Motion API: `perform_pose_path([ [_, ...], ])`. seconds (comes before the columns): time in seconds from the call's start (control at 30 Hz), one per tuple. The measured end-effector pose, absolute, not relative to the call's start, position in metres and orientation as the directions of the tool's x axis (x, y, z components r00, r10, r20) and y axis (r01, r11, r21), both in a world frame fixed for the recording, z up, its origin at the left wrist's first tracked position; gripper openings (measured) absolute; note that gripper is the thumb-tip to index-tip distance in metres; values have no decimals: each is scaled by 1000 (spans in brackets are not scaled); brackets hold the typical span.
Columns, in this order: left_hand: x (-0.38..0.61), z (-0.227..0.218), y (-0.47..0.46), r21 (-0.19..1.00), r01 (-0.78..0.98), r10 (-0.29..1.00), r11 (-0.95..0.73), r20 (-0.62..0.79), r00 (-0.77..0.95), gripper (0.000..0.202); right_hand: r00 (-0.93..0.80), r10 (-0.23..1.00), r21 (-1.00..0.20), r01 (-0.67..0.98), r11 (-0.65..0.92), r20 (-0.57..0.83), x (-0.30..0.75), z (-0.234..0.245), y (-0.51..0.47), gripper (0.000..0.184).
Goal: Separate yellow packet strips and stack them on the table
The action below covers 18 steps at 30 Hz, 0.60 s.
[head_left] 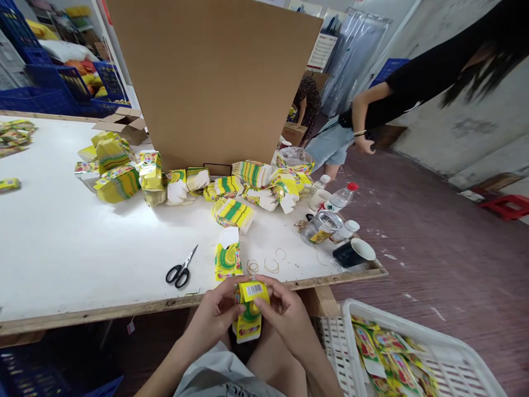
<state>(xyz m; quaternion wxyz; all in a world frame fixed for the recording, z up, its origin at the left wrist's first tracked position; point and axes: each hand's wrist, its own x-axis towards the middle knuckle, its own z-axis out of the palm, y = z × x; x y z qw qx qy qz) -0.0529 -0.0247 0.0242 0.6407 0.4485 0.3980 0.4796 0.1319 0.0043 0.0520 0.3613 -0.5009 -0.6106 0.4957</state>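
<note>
Between both hands, above my lap at the table's front edge, is a small yellow and green printed carton with a barcode on its upper end. My left hand grips its left side, the thumb on the front. My right hand holds the right side, its thumb pressing on the printed face. Just beyond them a flattened carton lies on the table with its white flap pointing away. Rubber bands are scattered right of it. Black-handled scissors lie to the left.
Bundles of flat cartons line the table before a tall cardboard sheet. Plastic jars, bottles and a dark mug crowd the right corner. A white basket holds printed packets at lower right. A person stands beyond it.
</note>
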Motion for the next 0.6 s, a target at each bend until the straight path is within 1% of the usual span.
perform_pose_path([
  [0.07,-51,27,-27,951,-266,963,156,-87,254,50,-226,972,-941,337,15,-65,129,51,4,38],
  [0.13,-51,30,-28,940,-287,955,183,-100,281,53,-197,980,-904,423,59,-29,126,50,4,33],
  [0.2,-53,33,-28,930,-306,951,203,-113,288,53,-183,983,-876,473,87,-1,123,50,3,30],
  [0.3,-55,34,-28,916,-331,948,228,-131,289,56,-178,984,-863,495,100,12,120,49,2,31],
  [0.43,-54,31,-29,878,-403,940,258,-132,313,61,-215,977,-852,511,115,3,117,48,0,35],
  [0.6,-54,33,-28,902,-365,953,228,-130,274,57,-189,981,-835,534,131,33,119,50,-1,35],
])
